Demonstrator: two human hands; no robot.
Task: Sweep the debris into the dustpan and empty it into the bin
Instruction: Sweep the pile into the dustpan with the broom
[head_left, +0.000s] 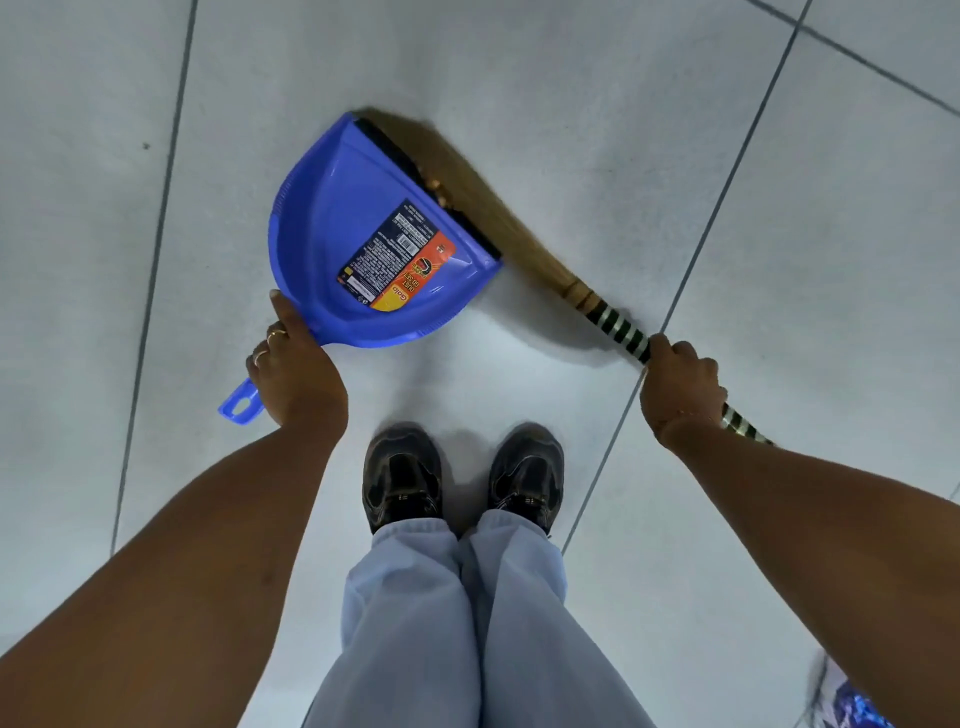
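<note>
A blue plastic dustpan (332, 244) with an orange and black label lies on the floor, its black lip facing up and right. My left hand (296, 371) grips its handle, whose looped end sticks out below the hand. A straw broom (483, 208) lies low against the dustpan's lip, bristles pressed along it. My right hand (680, 387) is closed around the broom's black-and-silver striped handle. A few small brown bits of debris (439, 189) sit at the lip, partly under the bristles. No bin is visible.
Pale grey floor tiles (597, 104) with dark grout lines spread all around. My two dark shoes (457, 478) and light blue trousers stand just below the dustpan. A blue-and-white patterned object (857, 701) shows at the bottom right corner.
</note>
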